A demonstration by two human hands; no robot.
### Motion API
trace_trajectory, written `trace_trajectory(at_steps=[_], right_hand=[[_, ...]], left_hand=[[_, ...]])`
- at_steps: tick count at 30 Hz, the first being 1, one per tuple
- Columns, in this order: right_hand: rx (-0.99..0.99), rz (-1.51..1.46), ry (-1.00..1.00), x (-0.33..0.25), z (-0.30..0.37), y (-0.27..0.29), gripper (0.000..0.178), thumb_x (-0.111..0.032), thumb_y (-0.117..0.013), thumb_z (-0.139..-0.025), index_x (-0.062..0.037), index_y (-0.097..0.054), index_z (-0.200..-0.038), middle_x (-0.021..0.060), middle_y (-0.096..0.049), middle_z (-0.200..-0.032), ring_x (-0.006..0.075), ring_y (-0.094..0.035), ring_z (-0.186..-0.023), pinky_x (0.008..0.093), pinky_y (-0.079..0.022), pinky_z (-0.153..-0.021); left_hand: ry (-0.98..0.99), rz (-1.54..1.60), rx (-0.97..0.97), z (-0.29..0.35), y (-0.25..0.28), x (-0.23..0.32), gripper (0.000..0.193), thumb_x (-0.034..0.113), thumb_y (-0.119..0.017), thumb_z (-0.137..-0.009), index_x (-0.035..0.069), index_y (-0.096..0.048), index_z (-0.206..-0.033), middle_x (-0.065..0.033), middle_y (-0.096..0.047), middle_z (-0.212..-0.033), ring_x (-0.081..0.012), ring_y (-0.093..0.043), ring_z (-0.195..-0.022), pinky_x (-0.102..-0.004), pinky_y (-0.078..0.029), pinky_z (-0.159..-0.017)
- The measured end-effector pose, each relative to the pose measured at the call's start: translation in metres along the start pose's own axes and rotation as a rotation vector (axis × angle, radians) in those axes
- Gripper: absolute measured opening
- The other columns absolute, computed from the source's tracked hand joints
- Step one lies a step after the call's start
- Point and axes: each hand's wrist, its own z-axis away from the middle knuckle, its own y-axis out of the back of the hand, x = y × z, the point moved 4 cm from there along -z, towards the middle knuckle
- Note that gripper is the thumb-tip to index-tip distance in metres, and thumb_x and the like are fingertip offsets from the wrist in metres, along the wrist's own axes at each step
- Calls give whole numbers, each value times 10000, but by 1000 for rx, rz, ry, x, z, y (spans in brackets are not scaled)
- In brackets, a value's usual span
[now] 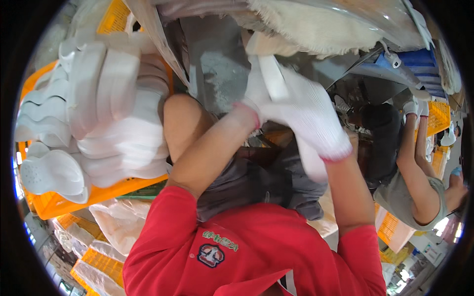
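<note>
Both of my hands wear white knitted gloves with pink cuffs. Between them is a long, smooth white sole-shaped piece [274, 81], its upper end raised toward a cream, fuzzy-edged cloth-like mass [316, 29]. My left hand [254, 89] is closed around the piece's left side, its fingers partly hidden. Crossing over from the right, my right hand [308, 106] grips the same piece, and a white part shows below its wrist. Whether the upper end touches the fuzzy edge I cannot tell.
To my left, an orange crate [52, 203] is heaped with similar white curved pieces [118, 81], one with a dotted end. A grey panel [217, 64] stands beyond my knee. Another person [412, 192] sits at the right, near a blue crate [422, 64] and more orange crates.
</note>
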Motion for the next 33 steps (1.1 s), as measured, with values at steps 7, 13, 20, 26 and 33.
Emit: trace_trajectory(at_steps=[7,13,20,26,33], right_hand=[[-171,-578,-250,29,0,-16,661,-348,-780,-950,-18,-624,-1501,283,-692,-1403,477,-701,-1214,514,-567,-1045],[165,373,-7,-25,77,-19,735,-242,-915,-795,23,-650,-1426,304,-658,-1437,522,-623,-1341,548,-502,-1158],[247,545,118,-25,37,-4,373,-226,-831,-870,-90,-724,-1201,155,-758,-1145,374,-765,-978,490,-618,-806],[363,388,6,-10,16,-5,491,-329,-944,-801,-64,-738,-1159,142,-776,-971,375,-783,-847,451,-637,-776],[483,549,-70,-23,-24,-6,423,-486,-905,-776,-81,-819,-862,144,-752,-728,332,-784,-732,411,-623,-678]], left_hand=[[-360,-403,-138,-31,-29,49,735,699,-415,-1109,99,-581,-1499,-162,-695,-1192,-386,-687,-1063,-520,-602,-935],[-17,301,-146,39,-50,-1,970,937,-394,-994,72,-646,-1351,-187,-718,-884,-399,-734,-791,-553,-628,-781],[23,674,-189,-3,-36,45,948,911,-297,-1030,94,-624,-1383,-196,-728,-1257,-434,-710,-1009,-621,-588,-903],[-263,-154,-15,3,-22,59,482,450,-547,-1110,43,-691,-1323,-154,-768,-1249,-338,-763,-1077,-470,-629,-896],[-1003,-883,309,41,-43,54,638,508,-546,-1144,34,-551,-1571,-136,-728,-1439,-322,-738,-1242,-435,-579,-1090]])
